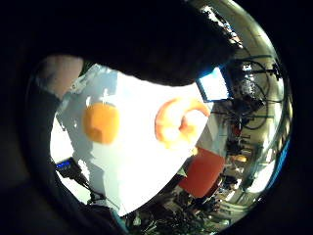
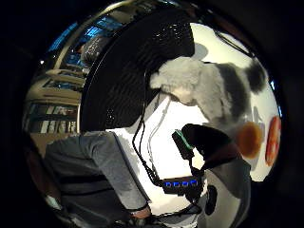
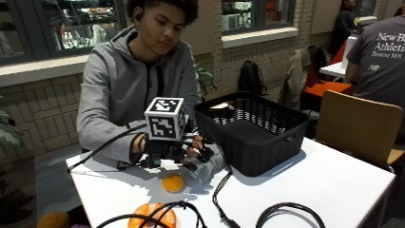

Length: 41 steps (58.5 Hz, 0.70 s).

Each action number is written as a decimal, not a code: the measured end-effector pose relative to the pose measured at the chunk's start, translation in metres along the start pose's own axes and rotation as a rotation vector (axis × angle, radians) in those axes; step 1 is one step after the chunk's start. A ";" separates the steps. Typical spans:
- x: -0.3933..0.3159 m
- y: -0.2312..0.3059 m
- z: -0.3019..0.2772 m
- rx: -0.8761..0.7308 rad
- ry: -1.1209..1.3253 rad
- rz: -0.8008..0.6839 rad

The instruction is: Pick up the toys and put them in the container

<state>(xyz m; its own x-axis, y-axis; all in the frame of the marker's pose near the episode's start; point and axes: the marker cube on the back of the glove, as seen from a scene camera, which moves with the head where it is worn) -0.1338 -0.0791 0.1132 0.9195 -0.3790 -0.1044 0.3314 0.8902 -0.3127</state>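
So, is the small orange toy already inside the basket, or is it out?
Out. The small orange toy lies on the white table, in front of the black basket.

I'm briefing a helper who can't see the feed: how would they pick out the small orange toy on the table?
Find the black mesh basket on the white table. In front of it is the gloved right hand; the small orange toy lies just beside it. It is rounder and smaller than the curled orange toy at the table's near edge.
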 end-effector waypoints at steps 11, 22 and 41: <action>-0.009 -0.019 0.036 -0.003 0.013 -0.034; -0.024 -0.026 0.057 -0.006 0.086 -0.058; -0.034 0.006 -0.003 0.210 0.164 -0.011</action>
<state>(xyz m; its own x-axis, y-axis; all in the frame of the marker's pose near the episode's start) -0.1643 -0.0617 0.1118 0.8747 -0.4097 -0.2589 0.3937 0.9122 -0.1136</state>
